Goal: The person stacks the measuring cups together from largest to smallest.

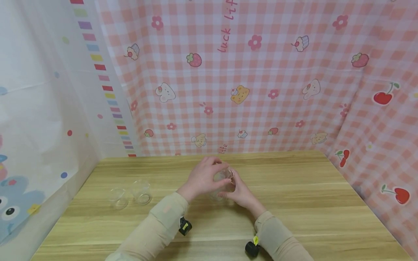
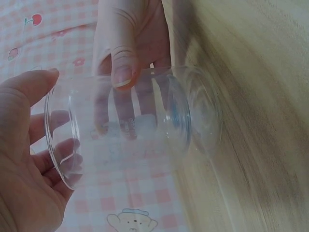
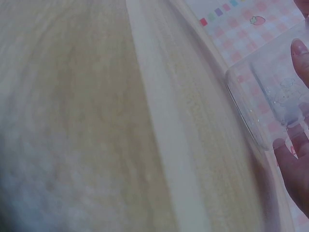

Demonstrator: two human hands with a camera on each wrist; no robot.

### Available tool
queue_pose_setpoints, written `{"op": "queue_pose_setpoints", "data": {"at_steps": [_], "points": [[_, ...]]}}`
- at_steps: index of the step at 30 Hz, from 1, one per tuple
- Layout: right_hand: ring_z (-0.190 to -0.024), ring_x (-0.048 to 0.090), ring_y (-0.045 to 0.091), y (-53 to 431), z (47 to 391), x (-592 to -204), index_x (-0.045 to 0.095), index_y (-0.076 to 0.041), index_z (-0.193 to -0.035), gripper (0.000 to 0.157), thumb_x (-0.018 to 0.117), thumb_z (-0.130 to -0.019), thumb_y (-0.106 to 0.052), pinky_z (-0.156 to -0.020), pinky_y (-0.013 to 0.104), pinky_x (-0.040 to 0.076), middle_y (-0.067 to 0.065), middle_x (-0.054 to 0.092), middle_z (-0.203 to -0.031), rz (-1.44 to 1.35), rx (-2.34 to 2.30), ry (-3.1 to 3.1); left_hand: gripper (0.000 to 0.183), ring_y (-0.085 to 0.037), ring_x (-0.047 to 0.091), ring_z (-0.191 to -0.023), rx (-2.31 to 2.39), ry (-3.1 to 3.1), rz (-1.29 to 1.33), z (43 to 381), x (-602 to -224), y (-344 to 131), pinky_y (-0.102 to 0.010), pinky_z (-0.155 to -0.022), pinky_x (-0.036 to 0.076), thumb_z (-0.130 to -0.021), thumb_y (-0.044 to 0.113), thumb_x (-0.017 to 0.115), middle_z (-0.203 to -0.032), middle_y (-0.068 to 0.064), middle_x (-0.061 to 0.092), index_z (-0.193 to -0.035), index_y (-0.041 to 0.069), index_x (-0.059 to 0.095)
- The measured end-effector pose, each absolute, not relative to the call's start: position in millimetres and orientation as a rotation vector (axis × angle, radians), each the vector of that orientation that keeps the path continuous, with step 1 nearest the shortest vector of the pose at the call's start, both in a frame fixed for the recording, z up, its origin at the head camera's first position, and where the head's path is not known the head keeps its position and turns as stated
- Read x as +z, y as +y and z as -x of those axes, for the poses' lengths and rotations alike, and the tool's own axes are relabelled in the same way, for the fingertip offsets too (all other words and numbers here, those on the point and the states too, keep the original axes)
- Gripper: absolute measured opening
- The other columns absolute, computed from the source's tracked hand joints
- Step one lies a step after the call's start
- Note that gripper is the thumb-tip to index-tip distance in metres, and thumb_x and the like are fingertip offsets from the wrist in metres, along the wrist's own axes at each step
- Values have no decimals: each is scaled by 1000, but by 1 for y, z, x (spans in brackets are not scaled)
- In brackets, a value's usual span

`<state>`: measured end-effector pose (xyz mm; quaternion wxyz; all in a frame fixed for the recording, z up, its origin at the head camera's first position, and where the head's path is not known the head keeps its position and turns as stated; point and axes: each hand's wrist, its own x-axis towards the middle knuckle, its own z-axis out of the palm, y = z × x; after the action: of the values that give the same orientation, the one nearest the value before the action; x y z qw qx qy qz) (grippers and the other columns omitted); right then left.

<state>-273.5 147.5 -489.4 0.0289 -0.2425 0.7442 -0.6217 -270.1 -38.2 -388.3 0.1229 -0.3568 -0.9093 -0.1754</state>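
Both hands are on one clear, see-through cup (image 1: 215, 195) over the middle of the table. My left hand (image 1: 204, 177) grips it at the open rim, thumb on one side and fingers curled round the other, as the left wrist view shows. My right hand (image 1: 244, 193) holds the cup's wall closer to the base, its thumb in front and its fingers seen through the clear side. An inner ring (image 2: 181, 116) shows near the base. In the right wrist view, the cup (image 3: 256, 92) sits at the right edge, its base close over the wood.
Two more clear cups, one (image 1: 118, 198) farther left and another (image 1: 141, 192) beside it, stand on the left of the wooden table (image 1: 294, 217). A pink checked cloth (image 1: 209, 79) hangs behind the table's back edge. Small black cameras (image 1: 185, 226) are strapped at the wrists.
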Motion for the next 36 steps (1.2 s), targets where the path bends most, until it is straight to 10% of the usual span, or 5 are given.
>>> {"op": "queue_pose_setpoints", "data": {"at_steps": [36], "points": [[-146, 24, 33, 147, 271, -486, 16, -14, -156, 98, 79, -82, -2, -114, 50, 29, 13, 22, -161, 725, -1910, 2302, 49, -26, 53, -118, -491, -2640, 1049, 270, -390, -39, -43, -98, 47, -91, 46, 69, -128, -10, 60, -129, 15, 66]]}}
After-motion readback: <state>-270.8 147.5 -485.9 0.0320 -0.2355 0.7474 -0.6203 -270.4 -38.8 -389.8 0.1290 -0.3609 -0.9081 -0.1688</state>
